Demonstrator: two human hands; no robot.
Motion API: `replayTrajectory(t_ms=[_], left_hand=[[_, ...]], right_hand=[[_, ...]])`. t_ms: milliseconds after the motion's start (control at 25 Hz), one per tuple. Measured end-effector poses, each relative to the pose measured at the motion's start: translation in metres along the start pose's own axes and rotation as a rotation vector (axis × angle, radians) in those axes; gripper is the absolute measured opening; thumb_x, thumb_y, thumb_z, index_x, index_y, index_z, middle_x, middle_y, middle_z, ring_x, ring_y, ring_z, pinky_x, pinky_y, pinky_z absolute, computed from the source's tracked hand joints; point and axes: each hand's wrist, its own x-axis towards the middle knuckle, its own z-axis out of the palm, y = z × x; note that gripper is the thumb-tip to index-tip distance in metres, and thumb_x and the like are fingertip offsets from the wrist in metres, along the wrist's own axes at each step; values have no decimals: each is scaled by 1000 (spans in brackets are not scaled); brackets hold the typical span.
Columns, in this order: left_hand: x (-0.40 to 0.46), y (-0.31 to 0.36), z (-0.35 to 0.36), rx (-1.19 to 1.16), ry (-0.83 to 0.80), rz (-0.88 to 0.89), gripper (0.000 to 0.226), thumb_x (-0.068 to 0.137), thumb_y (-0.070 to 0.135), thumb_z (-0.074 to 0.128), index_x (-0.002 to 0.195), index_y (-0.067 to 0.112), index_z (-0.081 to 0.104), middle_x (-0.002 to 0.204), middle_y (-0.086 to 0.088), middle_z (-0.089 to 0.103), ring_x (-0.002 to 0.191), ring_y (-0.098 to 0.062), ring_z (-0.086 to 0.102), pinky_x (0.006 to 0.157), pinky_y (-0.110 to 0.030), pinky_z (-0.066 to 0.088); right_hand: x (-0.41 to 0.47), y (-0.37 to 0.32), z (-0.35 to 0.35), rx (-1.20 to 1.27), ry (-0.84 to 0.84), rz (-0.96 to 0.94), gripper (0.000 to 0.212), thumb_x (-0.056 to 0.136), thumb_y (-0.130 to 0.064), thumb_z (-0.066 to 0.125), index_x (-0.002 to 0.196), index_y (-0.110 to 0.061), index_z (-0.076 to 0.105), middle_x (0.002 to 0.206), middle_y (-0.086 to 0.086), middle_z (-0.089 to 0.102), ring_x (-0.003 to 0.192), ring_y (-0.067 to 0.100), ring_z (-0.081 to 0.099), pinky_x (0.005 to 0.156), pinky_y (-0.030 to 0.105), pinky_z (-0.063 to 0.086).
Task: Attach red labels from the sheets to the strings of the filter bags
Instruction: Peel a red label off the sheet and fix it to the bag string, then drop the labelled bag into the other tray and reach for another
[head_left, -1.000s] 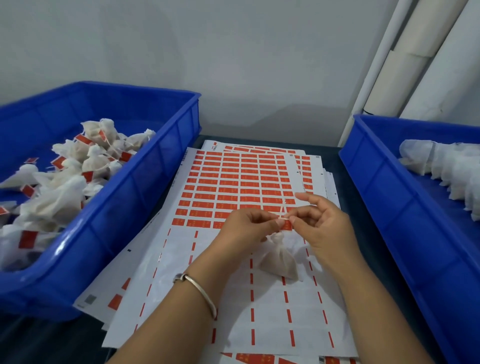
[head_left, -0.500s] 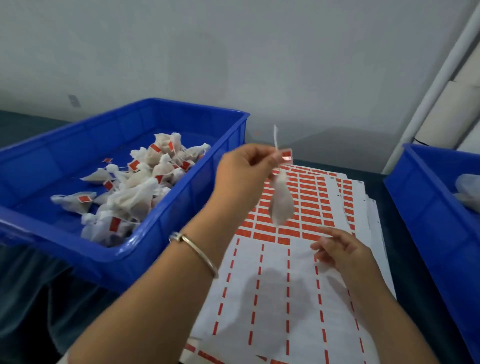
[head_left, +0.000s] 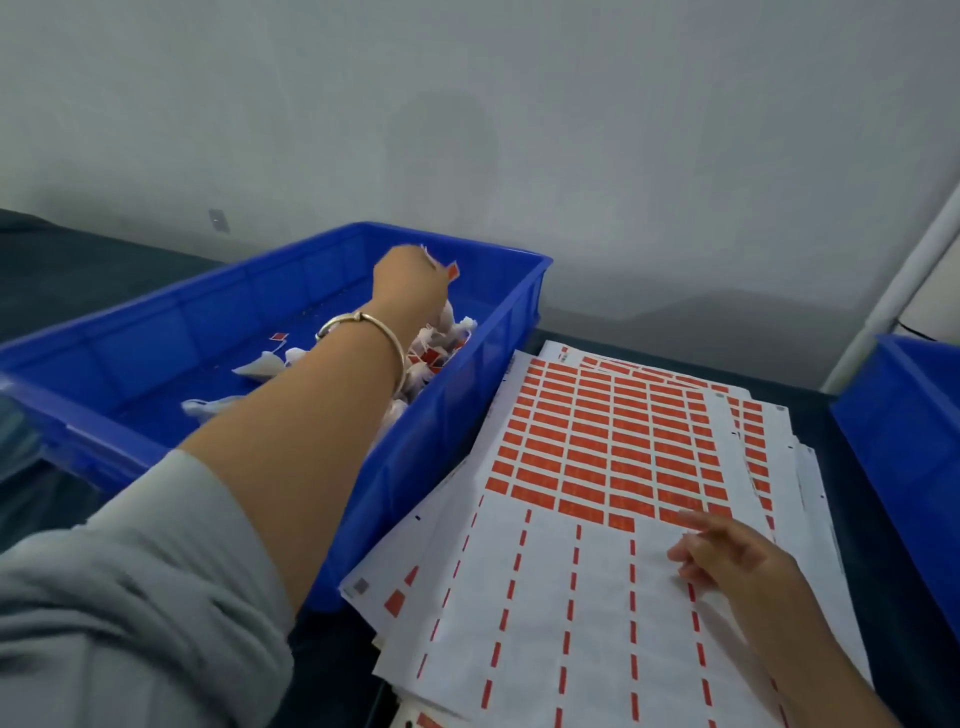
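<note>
Two hands: both working
Left hand (head_left: 410, 280): pinching labelled filter bag (head_left: 445, 316) over left blue bin (head_left: 498, 332)
Right hand (head_left: 727, 556): resting on label sheet (head_left: 571, 597), fingers loosely spread, holding nothing

Left hand (head_left: 410, 283) is seen from the back over the left blue bin (head_left: 467, 374), fingers hidden, so grip on the filter bag (head_left: 445, 314) w/ red label (head_left: 453, 270) can't be told; forearm covers much of the bag pile (head_left: 436, 348). Right blue bin (head_left: 904, 415) is cut off by the frame edge, contents not visible. Print on the label sheets (head_left: 597, 452) is too small to read, and the bottom sheets run off-frame.
</note>
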Motion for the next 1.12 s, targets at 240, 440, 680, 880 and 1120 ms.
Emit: replayTrajectory(t_ms=[240, 440, 680, 880, 1120], left_hand=[[-17, 3, 13, 241, -64, 121, 17, 88, 12, 49, 77, 9, 62, 84, -10, 69, 75, -23, 64, 60, -34, 54], [-79, 36, 62, 205, -191, 319, 15, 93, 26, 52, 83, 23, 63, 75, 6, 62, 64, -7, 57, 51, -15, 39], [-184, 19, 182, 126, -648, 294, 23, 94, 30, 51, 111, 26, 66, 105, 10, 67, 73, -3, 56, 57, -14, 41], [-230, -8, 231, 375, -522, 544, 37, 95, 44, 39, 129, 32, 48, 139, 14, 46, 128, -13, 42, 113, -33, 20], [-233, -11, 234, 527, -533, 589, 63, 87, 57, 4, 146, 37, 16, 155, 18, 10, 144, -12, 3, 106, -34, -14]], right_hand=[[-6, -7, 1, -33, 0, 12, 12, 91, -18, 58, 92, -27, 65, 74, -14, 71, 72, 15, 69, 65, 16, 50], [-16, -36, -1, 7, 125, 22, 8, 92, -27, 59, 90, -33, 64, 93, -20, 66, 81, 5, 65, 55, 9, 44], [12, -119, -51, 62, 373, -198, 22, 93, -20, 54, 76, -32, 62, 68, -10, 67, 59, 6, 67, 50, 17, 49], [88, -144, -143, -9, 536, -103, 22, 88, -4, 48, 90, -7, 70, 90, 10, 68, 85, 26, 63, 82, 39, 54], [136, -49, -257, -623, 446, 445, 16, 92, -28, 54, 80, -16, 55, 84, 6, 60, 71, 18, 55, 74, 30, 47]])
